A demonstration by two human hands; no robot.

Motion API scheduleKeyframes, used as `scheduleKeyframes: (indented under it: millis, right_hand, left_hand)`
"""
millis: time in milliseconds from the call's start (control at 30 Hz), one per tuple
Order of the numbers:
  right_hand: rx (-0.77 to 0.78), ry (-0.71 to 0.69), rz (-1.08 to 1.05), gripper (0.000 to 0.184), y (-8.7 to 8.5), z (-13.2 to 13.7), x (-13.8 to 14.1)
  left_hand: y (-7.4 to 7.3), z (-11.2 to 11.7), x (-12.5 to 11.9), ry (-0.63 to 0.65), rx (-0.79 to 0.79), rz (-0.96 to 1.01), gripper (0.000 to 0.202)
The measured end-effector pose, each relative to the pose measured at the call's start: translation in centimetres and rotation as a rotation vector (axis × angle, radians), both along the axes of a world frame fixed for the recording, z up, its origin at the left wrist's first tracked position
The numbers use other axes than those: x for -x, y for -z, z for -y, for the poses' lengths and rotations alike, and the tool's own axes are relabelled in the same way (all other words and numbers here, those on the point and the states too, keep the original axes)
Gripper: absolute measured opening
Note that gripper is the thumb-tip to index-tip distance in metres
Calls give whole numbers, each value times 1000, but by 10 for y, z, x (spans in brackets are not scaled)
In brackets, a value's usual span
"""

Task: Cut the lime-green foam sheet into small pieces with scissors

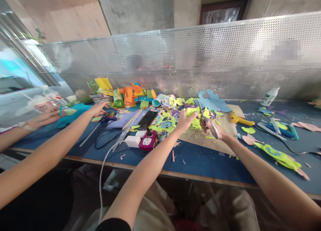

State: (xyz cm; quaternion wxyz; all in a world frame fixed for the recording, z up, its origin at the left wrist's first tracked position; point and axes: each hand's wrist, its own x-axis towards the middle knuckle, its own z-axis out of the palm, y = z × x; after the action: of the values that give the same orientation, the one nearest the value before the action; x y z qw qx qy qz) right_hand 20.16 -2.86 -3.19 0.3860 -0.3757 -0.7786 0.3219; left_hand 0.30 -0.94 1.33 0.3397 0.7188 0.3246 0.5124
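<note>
My left hand [185, 120] is closed on a piece of yellow-green felt or paper [192, 110]; which material it is I cannot tell. Close beside it, my right hand [213, 128] grips a pair of scissors [213, 129], fingers wrapped at the handles. The blades point up and away, next to the yellow-green piece; whether they touch it is not clear. Under and around both hands lies a heap of yellow-green, purple and blue scraps [165, 115]. A light blue sheet with cut-out curves [213, 101] rests just behind the scissors.
A co-worker's two hands [99, 108] reach in at the left over a teal sheet [75, 112]. A phone [147, 118] and a magenta power adapter [148, 141] lie left of me. A yellow glue gun [241, 119] and a white bottle [270, 96] are at right. A perforated metal screen [160, 63] stands behind.
</note>
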Motion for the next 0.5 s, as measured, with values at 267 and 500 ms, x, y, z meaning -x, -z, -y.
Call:
scheduleKeyframes:
  millis: [267, 500]
  right_hand:
    - [-5, 140, 33, 60, -4, 7, 7]
    - [341, 159, -510, 70, -9, 0, 20]
  left_hand:
    - [1, -4, 2, -5, 42, 6, 40]
    - [-1, 0, 3, 43, 33, -9, 39]
